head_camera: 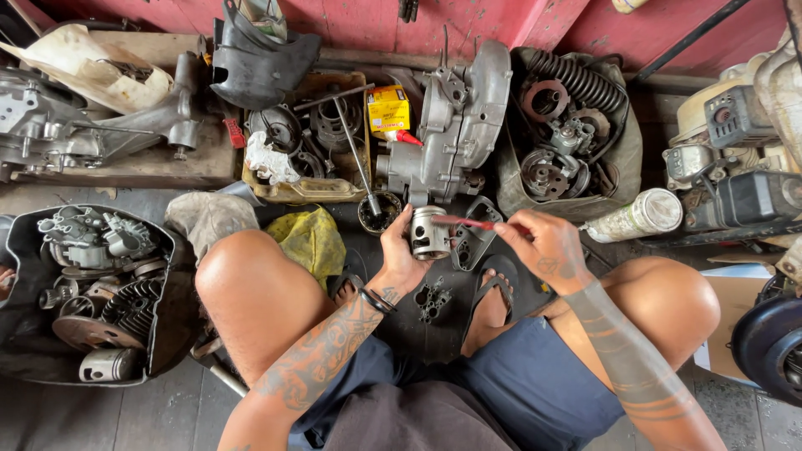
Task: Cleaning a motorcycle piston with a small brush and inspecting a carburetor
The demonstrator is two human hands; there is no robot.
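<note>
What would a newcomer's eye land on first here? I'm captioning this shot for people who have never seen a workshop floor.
First, at centre, the left hand holding up a metal piston while the right hand points a red-handled tool at its top. Behind them stands a big grey engine casing, with a yellow box beside it. At far left a black tub brims with greasy engine parts.
</note>
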